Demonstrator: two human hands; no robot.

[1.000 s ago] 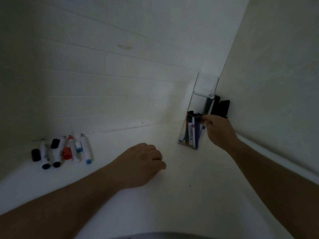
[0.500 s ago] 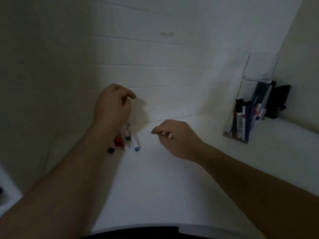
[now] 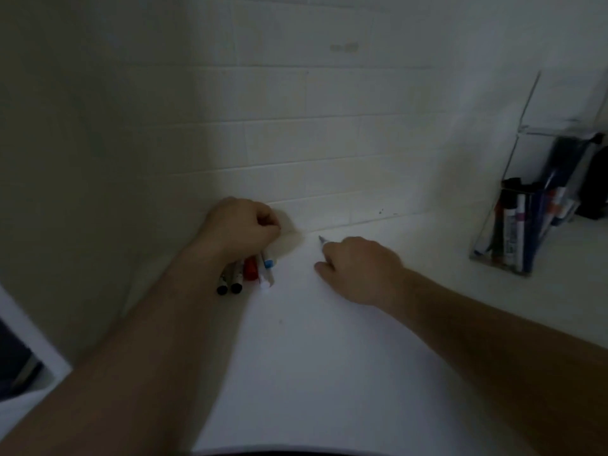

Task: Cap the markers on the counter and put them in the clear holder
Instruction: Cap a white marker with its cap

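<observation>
My left hand (image 3: 241, 225) is curled in a fist over the far ends of the loose markers (image 3: 245, 274) by the tiled wall (image 3: 296, 133); whether it grips one, I can't tell. My right hand (image 3: 358, 268) pinches an uncapped marker (image 3: 321, 240), tip poking out toward the wall. The clear holder (image 3: 526, 222) stands well off to the right on the bench (image 3: 329, 357), markers already inside.

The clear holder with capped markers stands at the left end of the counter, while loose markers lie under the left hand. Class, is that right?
Not quite: the head view shows the clear holder at the right end; loose markers lie under the left hand.
</observation>
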